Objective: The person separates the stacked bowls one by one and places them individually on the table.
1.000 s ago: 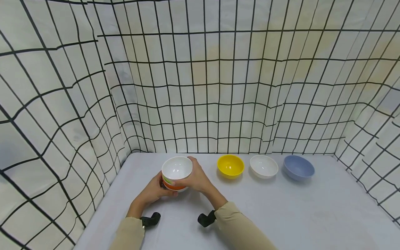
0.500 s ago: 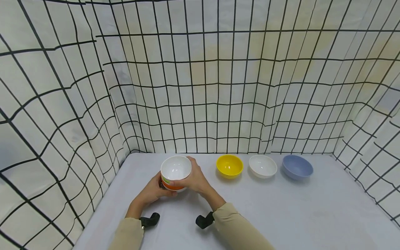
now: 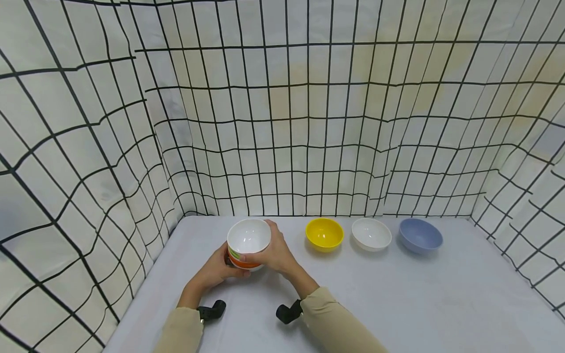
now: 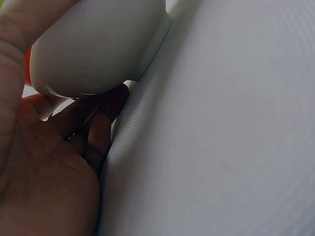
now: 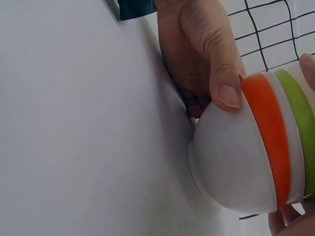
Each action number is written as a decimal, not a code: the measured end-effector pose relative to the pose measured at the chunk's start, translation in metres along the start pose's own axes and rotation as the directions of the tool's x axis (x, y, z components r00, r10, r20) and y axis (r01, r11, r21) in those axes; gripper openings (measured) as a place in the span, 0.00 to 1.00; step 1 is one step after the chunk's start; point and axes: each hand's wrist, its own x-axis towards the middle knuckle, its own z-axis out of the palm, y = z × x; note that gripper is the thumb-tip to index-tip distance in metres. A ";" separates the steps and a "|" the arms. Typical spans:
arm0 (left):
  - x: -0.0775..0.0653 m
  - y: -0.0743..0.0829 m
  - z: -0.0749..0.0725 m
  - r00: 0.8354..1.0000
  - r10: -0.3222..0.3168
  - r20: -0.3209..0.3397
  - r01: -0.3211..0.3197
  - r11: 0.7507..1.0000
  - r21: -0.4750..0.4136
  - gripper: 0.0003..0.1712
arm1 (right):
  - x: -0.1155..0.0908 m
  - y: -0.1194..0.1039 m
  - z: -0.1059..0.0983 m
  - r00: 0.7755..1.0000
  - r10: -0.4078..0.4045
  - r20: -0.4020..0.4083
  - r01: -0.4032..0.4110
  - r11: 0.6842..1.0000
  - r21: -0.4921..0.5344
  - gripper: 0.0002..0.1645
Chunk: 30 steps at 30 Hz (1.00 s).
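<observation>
Head: one bowl stack (image 3: 248, 238), lower left of centre, held by left grip (image 3: 216, 268) and right grip (image 3: 274, 251); three singles right: yellow bowl (image 3: 324, 235), white bowl (image 3: 372, 235), blue bowl (image 3: 420, 237). Left wrist: stack upper left. Right wrist: stack at right, one orange band (image 5: 269, 137), one green band (image 5: 302, 118).

The left hand (image 3: 215, 270) and right hand (image 3: 278, 252) curve inward, forearms (image 3: 303, 280) slanting together.

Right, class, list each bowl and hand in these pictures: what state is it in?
bowl stack: upright, empty on top
orange-banded bowl: lowest in stack
green-banded bowl: above the orange-banded one
yellow bowl: upright, empty
plain white bowl: upright, empty
blue bowl: upright, empty
left hand: gripping orange-banded bowl
right hand: gripping stack's upper part
</observation>
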 end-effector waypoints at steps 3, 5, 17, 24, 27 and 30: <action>0.000 0.001 0.001 1.000 0.003 0.005 -0.003 1.000 -0.004 0.58 | -0.001 -0.002 -0.001 1.000 0.000 -0.011 0.000 1.000 -0.013 0.63; 0.000 0.002 0.001 1.000 0.002 0.005 -0.002 1.000 -0.007 0.57 | -0.001 -0.004 -0.002 1.000 0.001 -0.017 -0.002 1.000 -0.017 0.63; -0.003 0.007 0.002 0.997 -0.068 -0.028 0.070 0.996 0.053 0.59 | -0.009 -0.022 -0.015 0.999 -0.010 -0.040 0.009 1.000 -0.027 0.67; -0.004 0.011 0.002 0.997 -0.064 -0.030 0.066 0.997 0.042 0.59 | -0.016 -0.029 -0.027 0.997 -0.072 -0.031 0.073 0.997 0.025 0.64; -0.004 0.011 0.001 0.998 -0.055 -0.029 0.056 0.997 0.044 0.58 | -0.019 -0.031 -0.034 0.996 -0.087 -0.025 0.088 0.995 0.038 0.65; -0.003 0.010 0.001 0.998 -0.050 -0.030 0.051 0.998 0.045 0.58 | -0.023 -0.033 -0.040 0.997 -0.074 -0.026 0.075 0.997 0.018 0.67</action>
